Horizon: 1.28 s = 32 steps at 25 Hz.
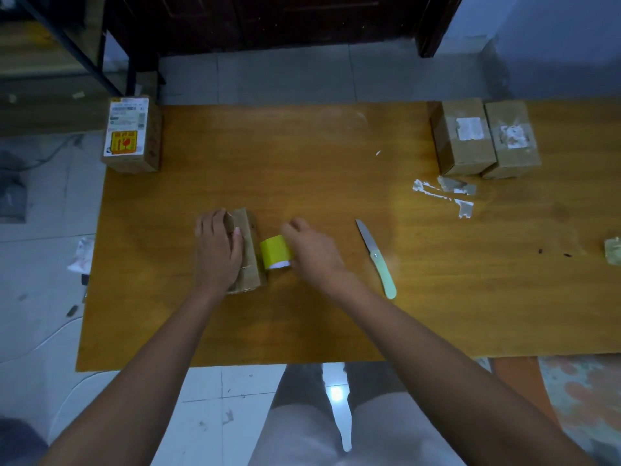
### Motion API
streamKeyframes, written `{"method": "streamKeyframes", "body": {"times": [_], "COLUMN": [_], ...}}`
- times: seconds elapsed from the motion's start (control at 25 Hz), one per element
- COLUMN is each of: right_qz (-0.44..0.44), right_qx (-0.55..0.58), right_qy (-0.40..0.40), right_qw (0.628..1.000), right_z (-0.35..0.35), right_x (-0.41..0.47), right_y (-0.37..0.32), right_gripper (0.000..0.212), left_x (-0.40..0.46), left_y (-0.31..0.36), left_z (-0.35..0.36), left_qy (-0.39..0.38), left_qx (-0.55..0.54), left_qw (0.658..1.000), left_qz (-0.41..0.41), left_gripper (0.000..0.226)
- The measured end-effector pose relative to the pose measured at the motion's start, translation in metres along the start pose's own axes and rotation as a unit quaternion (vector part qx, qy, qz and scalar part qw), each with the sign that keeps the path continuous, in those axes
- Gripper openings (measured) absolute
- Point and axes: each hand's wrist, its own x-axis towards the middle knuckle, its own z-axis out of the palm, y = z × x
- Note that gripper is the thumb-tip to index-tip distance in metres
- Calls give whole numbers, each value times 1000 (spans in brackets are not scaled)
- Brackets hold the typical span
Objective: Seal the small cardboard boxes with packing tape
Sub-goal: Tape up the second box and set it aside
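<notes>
Small brown cardboard box lies on orange-brown wooden table, pinned under left hand, fingers flat over its top. Just right of that hold, right hand grips yellow roll of packing tape w/ curled fingers, roll touching box side. Right of that hand: pale green-handled folding knife. Farther right, two taped brown boxes, torn tape scraps in front of them. Far left: labelled box.

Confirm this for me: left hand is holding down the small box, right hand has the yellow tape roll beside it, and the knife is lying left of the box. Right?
Not quite. The head view shows the knife lying right of the small box, beyond the right hand. The rest holds: the left hand holds the box down and the right hand has the yellow tape roll beside it.
</notes>
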Motion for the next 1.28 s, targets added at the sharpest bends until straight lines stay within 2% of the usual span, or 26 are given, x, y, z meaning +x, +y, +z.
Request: {"method": "streamKeyframes", "body": {"times": [0.12, 0.24, 0.32, 0.52, 0.76, 0.92, 1.04, 1.2, 1.28], "right_qz": [90, 184, 186, 173, 167, 159, 175, 178, 183], "right_qx": [118, 201, 222, 219, 188, 84, 57, 1, -10], "right_qy": [28, 121, 108, 83, 56, 37, 52, 40, 44], "right_qw": [988, 954, 951, 957, 966, 983, 982, 983, 982], "right_z": [4, -5, -12, -16, -33, -33, -34, -35, -34], "right_x": [-27, -45, -48, -50, -59, -61, -61, -63, -66], "right_y": [42, 79, 93, 103, 123, 123, 126, 126, 125], "right_gripper": [40, 41, 47, 42, 34, 41, 40, 42, 48], "left_x": [2, 8, 15, 27, 25, 31, 34, 33, 29], "left_y": [10, 26, 36, 61, 53, 46, 43, 48, 61], "left_z": [-1, 1, 7, 25, 23, 13, 10, 8, 9], "left_qy": [-9, -10, -30, -93, -114, -153, -182, -169, -122], "left_qx": [-13, -31, -19, -21, -13, -5, 26, 46, 57], "left_qw": [1000, 999, 999, 993, 989, 977, 965, 970, 980], "left_qz": [5, -6, 7, 64, 97, 148, 188, 169, 144], "left_gripper": [46, 46, 45, 43, 48, 52, 57, 52, 48]}}
